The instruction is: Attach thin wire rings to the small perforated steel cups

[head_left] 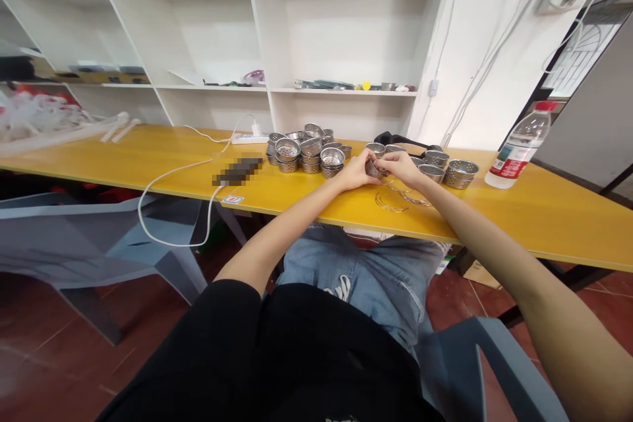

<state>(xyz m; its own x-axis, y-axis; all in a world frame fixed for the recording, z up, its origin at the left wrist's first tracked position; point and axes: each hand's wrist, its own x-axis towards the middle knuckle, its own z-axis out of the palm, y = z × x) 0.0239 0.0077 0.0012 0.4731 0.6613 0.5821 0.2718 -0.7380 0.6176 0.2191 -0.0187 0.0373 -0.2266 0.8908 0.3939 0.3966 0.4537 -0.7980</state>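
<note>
Between my two hands is a small perforated metal cup [374,169], partly covered by the fingers. My left hand [357,173] grips it from the left, thumb at its near side. The fingers of my right hand [399,167] are pinched at the cup's right edge; whether they also hold something thin is too small to tell. Just below the hands, several thin wire rings [391,206] lie on the yellow table [326,210]. To the left stands a group of stacked perforated cups [310,148]. More cups [459,175] stand beyond and right of my right hand.
A water bottle [519,148] with a red cap stands at the right. A black strap-like object [410,142] lies behind the cups. On the left are a blurred-out dark device [240,172], a white cable [143,211] and a power strip [250,139]. White shelves [346,91] rise behind.
</note>
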